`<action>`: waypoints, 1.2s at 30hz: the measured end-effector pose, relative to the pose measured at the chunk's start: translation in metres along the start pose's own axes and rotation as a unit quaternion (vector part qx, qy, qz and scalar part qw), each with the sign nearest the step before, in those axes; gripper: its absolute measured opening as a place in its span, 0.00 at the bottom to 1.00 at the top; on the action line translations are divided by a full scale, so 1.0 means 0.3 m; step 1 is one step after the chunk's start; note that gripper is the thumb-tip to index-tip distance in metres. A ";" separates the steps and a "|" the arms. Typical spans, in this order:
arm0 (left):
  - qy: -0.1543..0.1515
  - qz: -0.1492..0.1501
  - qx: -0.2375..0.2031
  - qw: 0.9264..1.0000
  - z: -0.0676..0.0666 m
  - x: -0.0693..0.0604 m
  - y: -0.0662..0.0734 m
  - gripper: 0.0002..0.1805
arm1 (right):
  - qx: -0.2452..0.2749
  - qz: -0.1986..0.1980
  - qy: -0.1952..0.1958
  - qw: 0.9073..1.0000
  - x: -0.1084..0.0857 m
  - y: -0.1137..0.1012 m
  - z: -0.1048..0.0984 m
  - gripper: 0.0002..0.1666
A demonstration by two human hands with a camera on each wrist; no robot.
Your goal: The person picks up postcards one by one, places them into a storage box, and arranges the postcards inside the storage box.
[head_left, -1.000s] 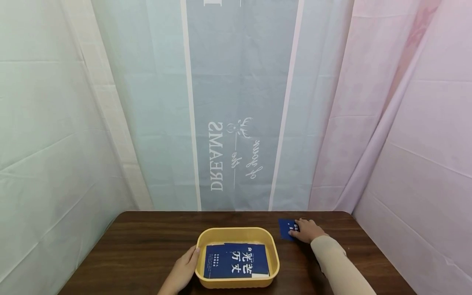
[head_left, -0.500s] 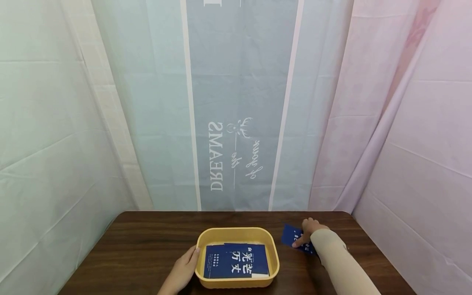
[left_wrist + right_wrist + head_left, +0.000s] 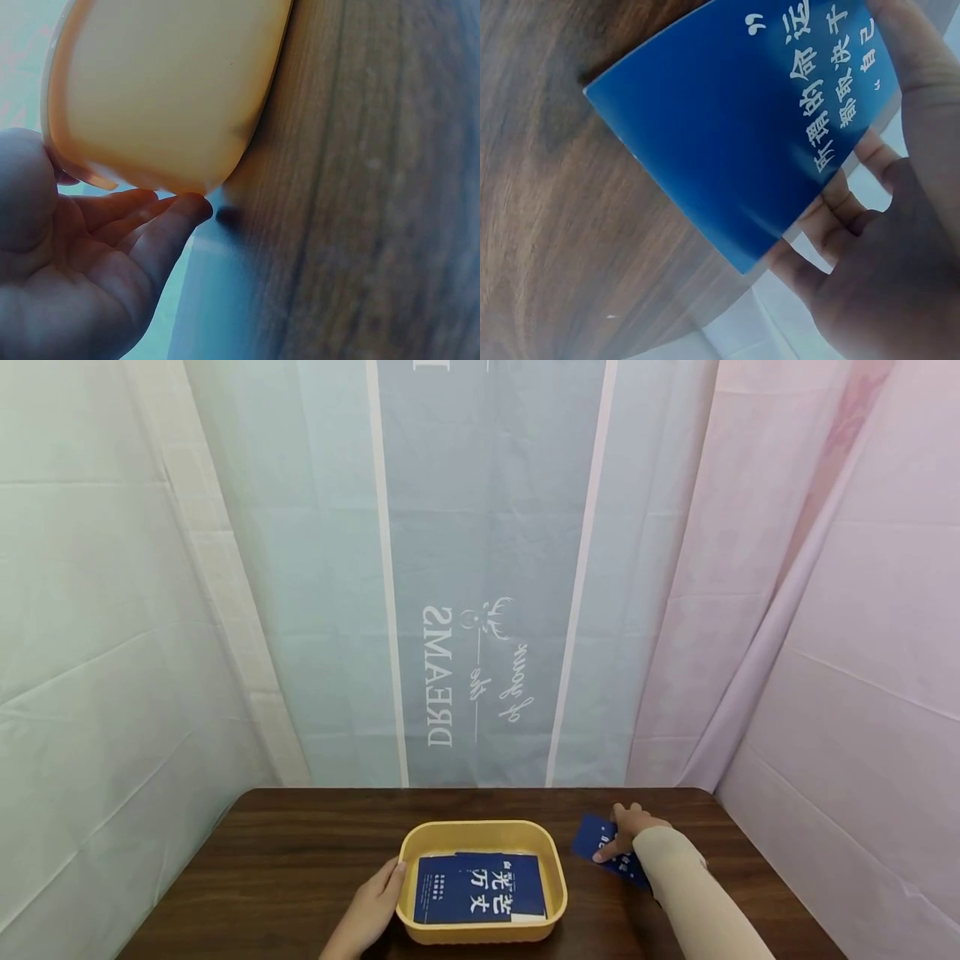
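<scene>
My left hand (image 3: 371, 902) grips the left side of a yellow plastic tub (image 3: 480, 827), thumb at the rim. In the left wrist view its fingers (image 3: 176, 225) lie against the outer wall of the tub (image 3: 165, 90). Several dark blue printed cards (image 3: 442, 889) lie inside the tub, overlapping, with a white corner showing. To the right of it, my right hand (image 3: 628, 835) holds a blue card (image 3: 588, 837) with white characters. Seen from the right wrist, the thumb (image 3: 919, 67) lies over the card (image 3: 690, 112) and the fingers are at its far edge, partly hidden beneath.
The dark wood table (image 3: 315, 843) has rounded far corners. Behind it hangs a pale blue printed curtain (image 3: 487, 568). White cloth (image 3: 847, 693) closes off both sides.
My right hand has drawn the blue card a little right and nearer, turning it, with the thumb now across it. The left hand and tub have stayed put.
</scene>
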State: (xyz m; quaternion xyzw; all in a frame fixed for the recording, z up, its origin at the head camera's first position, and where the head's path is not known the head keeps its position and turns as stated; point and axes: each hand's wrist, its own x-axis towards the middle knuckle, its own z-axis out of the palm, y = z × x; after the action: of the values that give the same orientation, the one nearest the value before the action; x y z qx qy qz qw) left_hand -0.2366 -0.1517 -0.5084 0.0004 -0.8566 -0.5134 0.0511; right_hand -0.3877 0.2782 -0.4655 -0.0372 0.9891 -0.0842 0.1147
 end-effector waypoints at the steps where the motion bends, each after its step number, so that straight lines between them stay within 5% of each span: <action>1: -0.001 -0.001 -0.001 1.000 0.000 0.000 0.001 0.31 | 0.002 -0.004 -0.001 1.000 0.000 0.002 -0.002 0.56; 7: -0.002 -0.001 -0.005 1.000 0.000 0.002 0.004 0.31 | 0.016 -0.048 0.011 0.999 0.020 0.037 0.010 0.46; 18: 0.002 0.004 0.001 1.000 0.005 -0.001 -0.003 0.31 | 0.069 -0.125 0.165 0.976 0.060 0.088 0.089 0.10; 26: 0.002 -0.001 -0.001 1.000 0.002 -0.002 0.000 0.31 | 0.113 -0.115 0.217 0.963 0.056 0.054 0.059 0.13; 36: 0.005 0.007 0.002 1.000 0.001 -0.003 -0.005 0.31 | 0.198 -0.134 0.278 0.930 0.033 -0.092 -0.007 0.12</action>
State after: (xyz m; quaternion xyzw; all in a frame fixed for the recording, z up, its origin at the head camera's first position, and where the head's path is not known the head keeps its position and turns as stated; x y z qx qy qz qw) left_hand -0.2358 -0.1521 -0.5099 -0.0033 -0.8573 -0.5114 0.0594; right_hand -0.3963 0.2505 -0.4608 -0.1215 0.9302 -0.3002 -0.1726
